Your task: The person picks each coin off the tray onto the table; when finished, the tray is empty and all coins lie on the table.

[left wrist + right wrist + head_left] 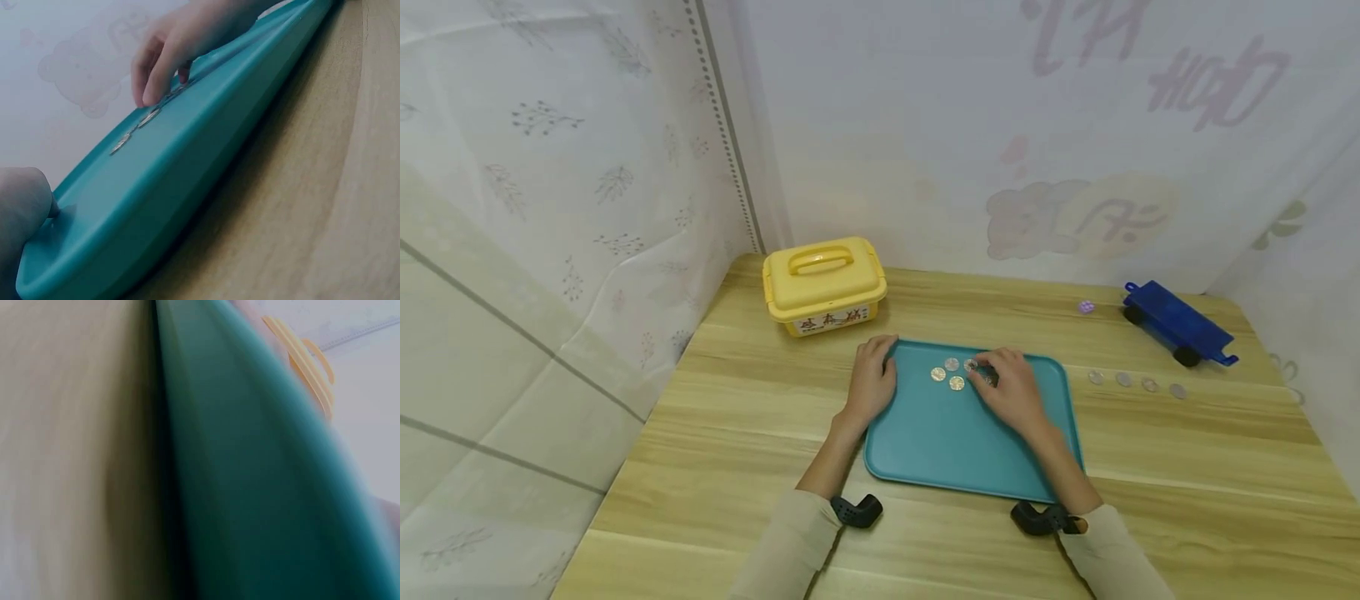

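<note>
My left hand (872,382) holds the far left corner of the teal tray (940,454), its thumb over the rim in the left wrist view. Over the tray's far half, my right hand (1011,390) reaches down with thumb and index finger at either side of a silver coin (970,365). Beside it lie another silver coin (952,364) and two gold-toned ones, a left coin (937,374) and a nearer coin (957,383). More coin surface shows under the right palm, mostly hidden. The right wrist view shows mainly the blurred outer wall of the tray.
A yellow lidded box (823,287) with a handle stands behind the tray's left corner. To the right, several coins lie in a row, one a silver coin (1123,379). Behind them are a blue toy trailer (1180,323) and a small purple piece (1086,307).
</note>
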A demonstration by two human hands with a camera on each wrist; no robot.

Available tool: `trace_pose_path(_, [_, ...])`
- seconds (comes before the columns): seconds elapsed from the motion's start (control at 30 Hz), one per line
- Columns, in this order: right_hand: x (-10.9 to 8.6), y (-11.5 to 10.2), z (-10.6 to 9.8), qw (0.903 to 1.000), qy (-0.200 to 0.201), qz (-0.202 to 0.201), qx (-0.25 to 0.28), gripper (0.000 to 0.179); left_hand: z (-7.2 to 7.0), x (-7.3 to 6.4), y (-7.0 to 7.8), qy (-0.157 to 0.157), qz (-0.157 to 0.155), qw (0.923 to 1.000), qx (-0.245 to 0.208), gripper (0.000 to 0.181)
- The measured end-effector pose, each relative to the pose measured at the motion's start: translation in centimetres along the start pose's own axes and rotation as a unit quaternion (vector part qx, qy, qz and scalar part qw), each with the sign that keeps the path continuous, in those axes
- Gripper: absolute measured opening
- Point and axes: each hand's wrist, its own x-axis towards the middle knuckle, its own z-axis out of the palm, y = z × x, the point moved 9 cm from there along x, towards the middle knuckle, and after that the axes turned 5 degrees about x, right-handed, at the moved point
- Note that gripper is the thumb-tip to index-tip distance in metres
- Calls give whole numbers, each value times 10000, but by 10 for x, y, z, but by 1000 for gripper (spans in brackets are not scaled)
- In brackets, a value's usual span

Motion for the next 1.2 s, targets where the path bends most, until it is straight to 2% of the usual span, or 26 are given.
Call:
trace_pose_path(0.17, [1,-4,6,9990,69,38,-447,29,-1,-1,0,-14,-8,10000,2,39])
trace_pose_path(0.37, [1,-5,7,9979,-15,116,-638,27,1,0,0,-72,-61,10000,12,40])
trace_pose_path(0.57, [3,-3,8,9974,-310,368,-531,26,1,0,1,-35,9,10000,64,39])
trace_pose_path(0.73, [4,-3,8,9984,-203,310,-421,22,1,-1,2,-35,-18,10000,71,39])
trace_pose_path(0.9, [1,-4,4,9979,16,155,-633,25,2,-1,2,-91,-27,9999,90,40])
trace_pose_path(1.2, [3,-4,9,9968,-267,343,-668,24,-1,-1,3,-4,58,10000,53,39])
